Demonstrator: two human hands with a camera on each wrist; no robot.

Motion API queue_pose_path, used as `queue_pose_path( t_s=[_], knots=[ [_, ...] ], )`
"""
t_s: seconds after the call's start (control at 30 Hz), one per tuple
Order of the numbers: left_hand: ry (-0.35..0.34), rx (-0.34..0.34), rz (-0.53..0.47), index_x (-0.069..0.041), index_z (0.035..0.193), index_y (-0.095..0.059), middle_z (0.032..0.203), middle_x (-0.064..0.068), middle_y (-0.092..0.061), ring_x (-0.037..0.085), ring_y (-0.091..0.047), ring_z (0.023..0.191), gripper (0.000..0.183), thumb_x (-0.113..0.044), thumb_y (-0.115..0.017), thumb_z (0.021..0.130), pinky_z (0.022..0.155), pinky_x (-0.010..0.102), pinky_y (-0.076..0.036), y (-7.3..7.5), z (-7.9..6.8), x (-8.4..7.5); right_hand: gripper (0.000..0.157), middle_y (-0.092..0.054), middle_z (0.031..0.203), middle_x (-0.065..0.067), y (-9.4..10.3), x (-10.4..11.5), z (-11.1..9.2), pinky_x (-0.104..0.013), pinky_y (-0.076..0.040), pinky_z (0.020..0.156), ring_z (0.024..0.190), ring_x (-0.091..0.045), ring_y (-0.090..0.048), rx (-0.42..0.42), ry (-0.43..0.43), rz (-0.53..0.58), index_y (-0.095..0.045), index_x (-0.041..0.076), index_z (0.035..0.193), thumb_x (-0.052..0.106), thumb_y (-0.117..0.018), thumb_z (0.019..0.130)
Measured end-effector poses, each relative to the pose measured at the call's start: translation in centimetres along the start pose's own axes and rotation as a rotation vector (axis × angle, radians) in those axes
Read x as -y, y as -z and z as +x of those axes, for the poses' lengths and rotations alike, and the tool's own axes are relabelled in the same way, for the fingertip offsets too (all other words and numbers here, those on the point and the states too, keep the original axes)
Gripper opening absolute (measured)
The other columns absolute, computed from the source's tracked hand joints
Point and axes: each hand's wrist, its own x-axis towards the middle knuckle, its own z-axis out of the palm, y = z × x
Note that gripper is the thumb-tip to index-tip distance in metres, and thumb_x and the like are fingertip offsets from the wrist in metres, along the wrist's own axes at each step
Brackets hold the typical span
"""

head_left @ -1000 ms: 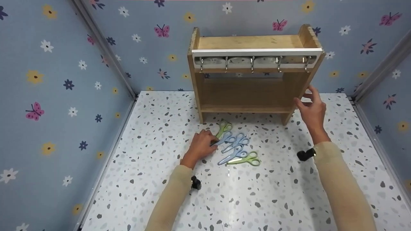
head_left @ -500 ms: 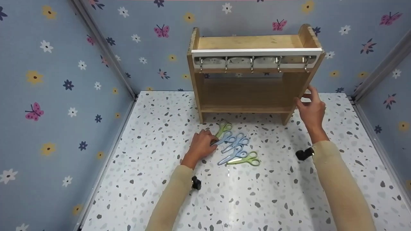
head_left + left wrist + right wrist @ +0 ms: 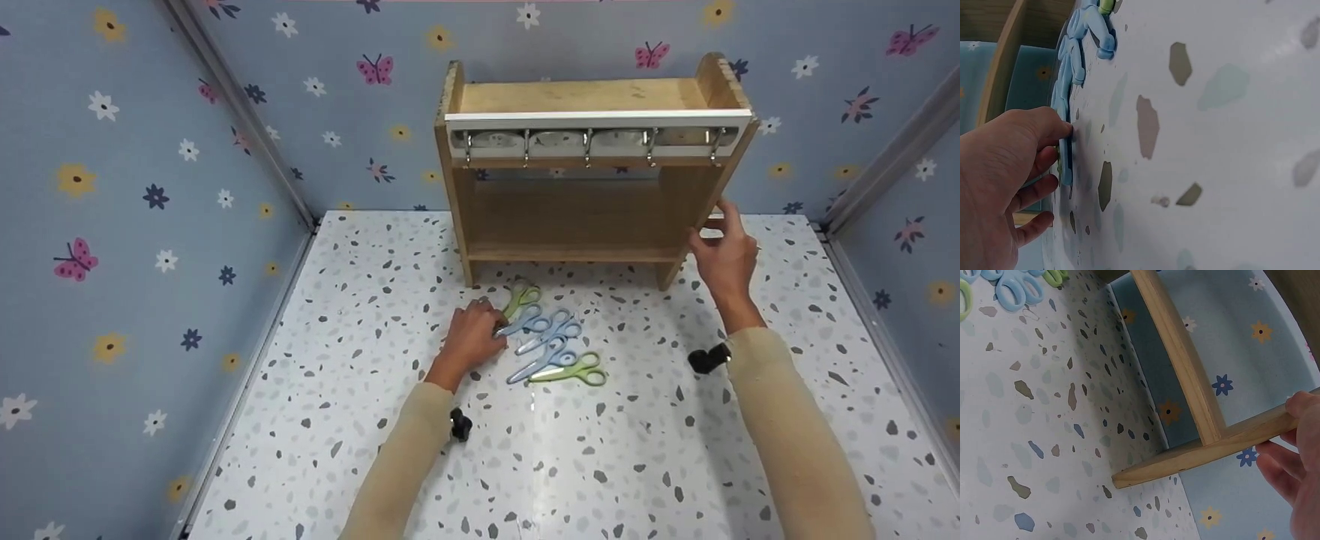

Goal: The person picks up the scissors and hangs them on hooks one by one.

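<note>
Below the wooden shelf (image 3: 574, 255), several pairs of scissors lie in an overlapping cluster on the speckled surface. My left hand (image 3: 472, 335) pinches the blade end of a pair of blue scissors (image 3: 531, 321). In the left wrist view, the thumb (image 3: 1053, 125) presses the near side of these blue scissors (image 3: 1064, 90); the fingers are partly behind them. Green scissors (image 3: 525, 295) lie just beyond, two blue pairs beside them and another green pair (image 3: 585, 369) at the front. My right hand (image 3: 726, 262) grips the shelf's right side panel (image 3: 1202, 458), thumb at its front edge.
A white rail with a row of metal hooks (image 3: 587, 146) spans the shelf's upper front. Flower-patterned walls (image 3: 135, 225) enclose the speckled tabletop (image 3: 637, 465) at the back and both sides. A small black camera sits at each wrist.
</note>
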Motion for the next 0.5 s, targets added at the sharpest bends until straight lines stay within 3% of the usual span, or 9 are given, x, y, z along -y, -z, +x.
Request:
queue_pose_path(
  t_s=[0.17, 0.23, 0.3, 0.37, 0.43, 0.5],
  knots=[
    [-0.006, -0.025, -0.024, -0.01, 0.117, -0.086, 0.115, 0.011, -0.077, 0.033, -0.069, 0.115, 0.022, -0.018, -0.082, 0.097, 0.103, 0.059, -0.054, 0.03, -0.06, 0.04, 0.062, -0.079, 0.142, -0.019, -0.21, -0.07, -0.07, -0.056, -0.067, 0.098, 0.115, -0.043, -0.084, -0.022, 0.034, -0.013, -0.051, 0.024, 0.168, 0.021, -0.072, 0.11],
    [-0.01, -0.035, -0.029, -0.009, 0.115, -0.085, 0.113, 0.011, -0.076, 0.034, -0.07, 0.115, 0.021, -0.018, -0.082, 0.095, 0.103, 0.059, -0.055, -0.01, -0.13, 0.09, 0.06, -0.081, 0.138, -0.02, -0.26, -0.16, -0.1, -0.041, -0.066, 0.091, 0.112, -0.043, -0.084, -0.035, 0.05, -0.024, -0.052, 0.023, 0.166, 0.021, -0.072, 0.109],
    [-0.012, -0.037, -0.029, -0.009, 0.114, -0.084, 0.112, 0.011, -0.076, 0.034, -0.069, 0.114, 0.021, -0.017, -0.082, 0.094, 0.102, 0.06, -0.055, -0.01, -0.21, 0.08, 0.059, -0.082, 0.134, -0.02, -0.29, -0.23, -0.13, -0.025, -0.058, 0.083, 0.111, -0.043, -0.085, -0.044, 0.061, -0.032, -0.054, 0.022, 0.165, 0.021, -0.072, 0.109],
    [-0.011, -0.036, -0.033, -0.009, 0.114, -0.083, 0.112, 0.011, -0.075, 0.034, -0.069, 0.114, 0.022, -0.018, -0.083, 0.094, 0.103, 0.06, -0.055, 0.01, -0.29, 0.06, 0.059, -0.083, 0.133, -0.02, -0.31, -0.25, -0.13, -0.019, -0.05, 0.08, 0.11, -0.042, -0.085, -0.049, 0.06, -0.04, -0.055, 0.022, 0.164, 0.021, -0.073, 0.108],
    [-0.013, -0.038, -0.037, -0.009, 0.115, -0.082, 0.112, 0.011, -0.075, 0.035, -0.069, 0.113, 0.023, -0.018, -0.084, 0.094, 0.103, 0.06, -0.055, 0.03, -0.32, 0.06, 0.059, -0.082, 0.134, -0.02, -0.35, -0.24, -0.11, -0.023, -0.057, 0.083, 0.111, -0.042, -0.085, -0.05, 0.054, -0.039, -0.054, 0.022, 0.165, 0.02, -0.073, 0.108],
    [-0.021, -0.042, -0.046, -0.009, 0.115, -0.081, 0.112, 0.011, -0.076, 0.034, -0.07, 0.112, 0.022, -0.017, -0.084, 0.095, 0.102, 0.06, -0.055, 0.02, -0.33, 0.14, 0.059, -0.082, 0.135, -0.02, -0.42, -0.2, -0.09, -0.039, -0.064, 0.088, 0.112, -0.042, -0.085, -0.048, 0.046, -0.037, -0.054, 0.022, 0.165, 0.02, -0.072, 0.109]
  ],
)
